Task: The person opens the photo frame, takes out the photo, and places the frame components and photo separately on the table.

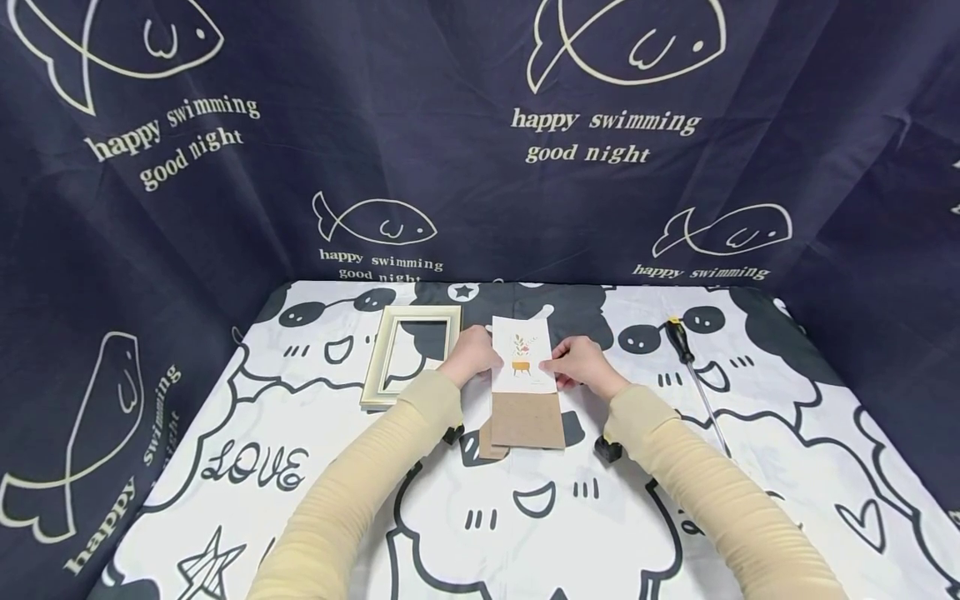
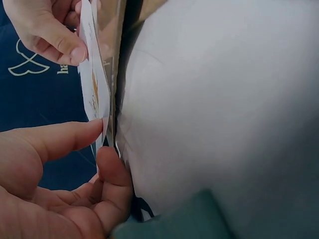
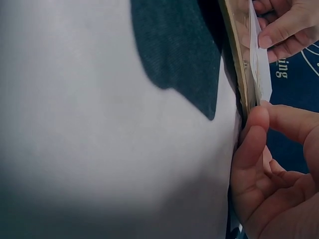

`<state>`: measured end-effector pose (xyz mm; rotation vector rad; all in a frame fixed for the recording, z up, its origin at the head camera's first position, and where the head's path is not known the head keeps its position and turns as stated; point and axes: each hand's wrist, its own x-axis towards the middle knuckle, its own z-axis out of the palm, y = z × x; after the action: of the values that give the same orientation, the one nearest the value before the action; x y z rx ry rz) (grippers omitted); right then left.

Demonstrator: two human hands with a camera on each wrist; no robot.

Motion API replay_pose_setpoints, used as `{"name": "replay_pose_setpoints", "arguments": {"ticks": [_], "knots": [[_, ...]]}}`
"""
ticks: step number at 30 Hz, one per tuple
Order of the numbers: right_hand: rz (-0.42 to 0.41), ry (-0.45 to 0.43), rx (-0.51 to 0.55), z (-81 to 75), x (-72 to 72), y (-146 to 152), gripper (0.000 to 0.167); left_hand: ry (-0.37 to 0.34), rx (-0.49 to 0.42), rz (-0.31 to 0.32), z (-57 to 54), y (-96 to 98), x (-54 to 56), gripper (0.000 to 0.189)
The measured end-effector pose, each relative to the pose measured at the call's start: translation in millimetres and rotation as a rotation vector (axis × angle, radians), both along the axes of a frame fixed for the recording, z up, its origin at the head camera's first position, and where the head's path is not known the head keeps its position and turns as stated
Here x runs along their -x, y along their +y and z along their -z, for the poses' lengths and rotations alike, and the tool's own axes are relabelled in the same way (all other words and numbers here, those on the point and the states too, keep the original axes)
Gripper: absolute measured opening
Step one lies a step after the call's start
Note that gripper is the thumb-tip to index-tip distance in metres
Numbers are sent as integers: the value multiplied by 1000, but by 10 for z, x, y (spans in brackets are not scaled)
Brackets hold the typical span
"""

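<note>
A white picture card point(image 1: 504, 332) printed with flowers in an orange pot on legs stands between my two hands. My left hand point(image 1: 472, 353) pinches its left edge between thumb and finger. On the opposite edge, the thumb and fingers of my right hand point(image 1: 585, 363) pinch it as well. Just under the card's lower edge lies a brown backing board point(image 1: 527, 421), partly covered by it in the head view. From the side, in the left wrist view, the card point(image 2: 88, 74) runs close along the board point(image 2: 109, 30).
Left of my hands lies a cream picture frame point(image 1: 375, 367) with an open middle. A brown piece point(image 1: 492, 452) shows from under the board. On the right is a long screwdriver point(image 1: 679, 342) with a black and yellow handle. A dark fish-print curtain point(image 1: 480, 167) stands behind the patterned cloth.
</note>
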<state>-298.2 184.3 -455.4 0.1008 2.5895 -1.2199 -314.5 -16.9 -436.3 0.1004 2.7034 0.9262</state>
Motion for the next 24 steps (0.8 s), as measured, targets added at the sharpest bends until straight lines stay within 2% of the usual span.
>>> {"name": "replay_pose_setpoints", "arguments": {"ticks": [6, 12, 17, 20, 24], "knots": [[2, -2, 0, -12, 4, -5, 31, -19, 4, -12, -11, 16, -12, 11], [0, 6, -13, -16, 2, -5, 33, -11, 17, -24, -4, 31, -16, 38], [-9, 14, -9, -45, -13, 0, 33, 1, 20, -20, -15, 27, -19, 36], [-26, 11, -5, -95, -44, 24, 31, 41, 53, 8, -79, 3, -43, 31], [-62, 10, -30, -243, -101, 106, 27, 76, 67, 39, -244, -59, -93, 33]]}}
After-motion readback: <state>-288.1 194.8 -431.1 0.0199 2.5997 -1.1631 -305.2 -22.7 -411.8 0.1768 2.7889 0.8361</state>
